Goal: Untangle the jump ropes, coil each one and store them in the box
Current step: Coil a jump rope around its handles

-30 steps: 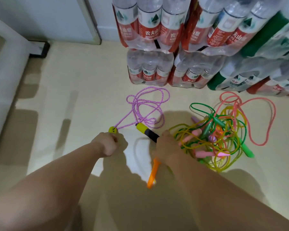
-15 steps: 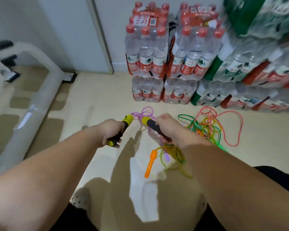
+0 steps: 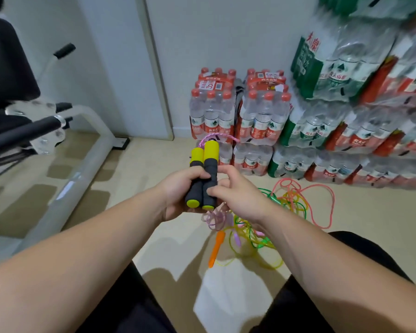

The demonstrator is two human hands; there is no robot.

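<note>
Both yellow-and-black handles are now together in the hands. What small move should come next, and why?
Probably the right hand should let go of the handles and draw up the pink rope for coiling. The left hand already grips both handles side by side, while the rope hangs loose below them, close to the tangled ropes on the floor.

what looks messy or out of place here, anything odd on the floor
The tangled pile of jump ropes on the floor stands out: green, yellow, pink and orange cords knotted together, an orange handle poking out. The left hand holds two yellow-and-black handles side by side, their pink cord hanging loose. No storage box in view.
</note>
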